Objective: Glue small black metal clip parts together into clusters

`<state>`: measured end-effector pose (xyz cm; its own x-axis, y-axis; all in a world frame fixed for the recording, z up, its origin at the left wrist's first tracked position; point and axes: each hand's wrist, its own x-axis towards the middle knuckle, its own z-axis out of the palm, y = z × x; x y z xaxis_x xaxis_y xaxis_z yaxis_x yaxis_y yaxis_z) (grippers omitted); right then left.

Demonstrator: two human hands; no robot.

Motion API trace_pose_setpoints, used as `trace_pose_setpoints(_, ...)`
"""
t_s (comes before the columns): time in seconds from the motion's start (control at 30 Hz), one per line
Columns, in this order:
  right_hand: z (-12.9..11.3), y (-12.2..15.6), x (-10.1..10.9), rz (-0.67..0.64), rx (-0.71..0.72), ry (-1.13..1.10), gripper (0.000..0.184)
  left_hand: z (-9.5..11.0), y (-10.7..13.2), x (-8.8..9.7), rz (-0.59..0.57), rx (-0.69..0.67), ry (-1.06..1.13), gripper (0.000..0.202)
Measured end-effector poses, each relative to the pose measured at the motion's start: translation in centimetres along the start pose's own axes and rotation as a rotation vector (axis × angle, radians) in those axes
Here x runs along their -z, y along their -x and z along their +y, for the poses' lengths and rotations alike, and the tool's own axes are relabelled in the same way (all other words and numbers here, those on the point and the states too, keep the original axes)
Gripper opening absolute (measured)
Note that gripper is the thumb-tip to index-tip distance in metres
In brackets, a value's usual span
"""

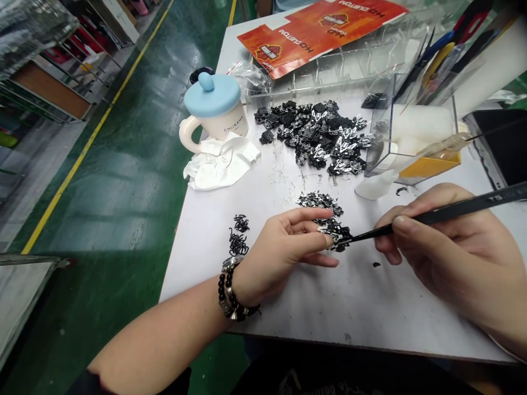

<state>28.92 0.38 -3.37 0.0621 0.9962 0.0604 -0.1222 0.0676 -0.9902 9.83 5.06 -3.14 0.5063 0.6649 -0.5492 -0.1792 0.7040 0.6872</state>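
Pinches a small black-and-silver part (340, 241) between the left hand's (280, 249) thumb and fingers with a narrow grip, over the table (197, 263), just before a small heap of metal pieces (315, 200). Holds black tweezers (461, 210) in the right hand's (448, 255) closed grip, marked "TS", with tips at the part. Printed on a blue-lidded mug (218, 123): "CHIIKAWA". Printed on an orange sheet (307, 41): "CUSTOM", with badge lettering too small to read.

A worktable (296, 307) stands on a factory workshop floor (135, 186).
Yellow lines (95, 131) mark the green surface near a metal-framed rack (49, 90); piles of small black parts (310, 133) sit near hand tools (438, 60).
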Motion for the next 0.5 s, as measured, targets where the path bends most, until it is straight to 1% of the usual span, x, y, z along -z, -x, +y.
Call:
trace_pose_setpoints(0.13,0.09,-0.42,0.12,-0.02,-0.068,-0.07,0.01,-0.05,-0.03,0.01,-0.014,-0.008,0.005,0.018)
trace_pose_setpoints(0.33,0.23,-0.81,0.34,-0.054,-0.159,-0.128,0.01,-0.1,0.04,0.05,-0.016,0.004,0.012,0.018)
trace_pose_setpoints(0.4,0.23,-0.67,0.34,-0.043,-0.132,-0.097,0.009,-0.12,-0.03,0.01,-0.007,0.012,0.02,0.018)
trace_pose_setpoints(0.5,-0.04,-0.24,0.15,-0.012,-0.015,0.024,0.01,-0.15,-0.19,-0.11,0.01,0.034,0.031,0.017)
